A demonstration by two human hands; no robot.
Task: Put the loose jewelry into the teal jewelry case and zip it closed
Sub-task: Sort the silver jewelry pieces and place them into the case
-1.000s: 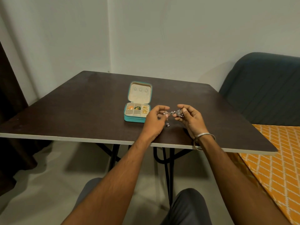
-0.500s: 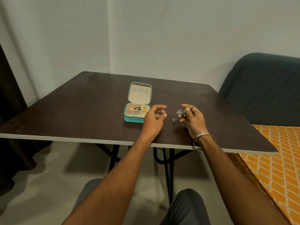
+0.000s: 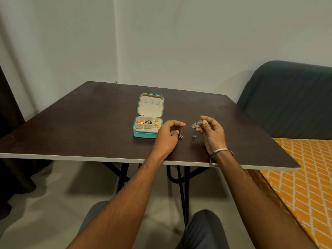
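You sit in home room, likely bedroom: plain pale walls (image 3: 197, 42), dark folding desk (image 3: 80, 126), padded dark headboard (image 3: 291, 97), orange diamond-pattern bedspread (image 3: 303, 177) to your right, bare floor (image 3: 53, 191).
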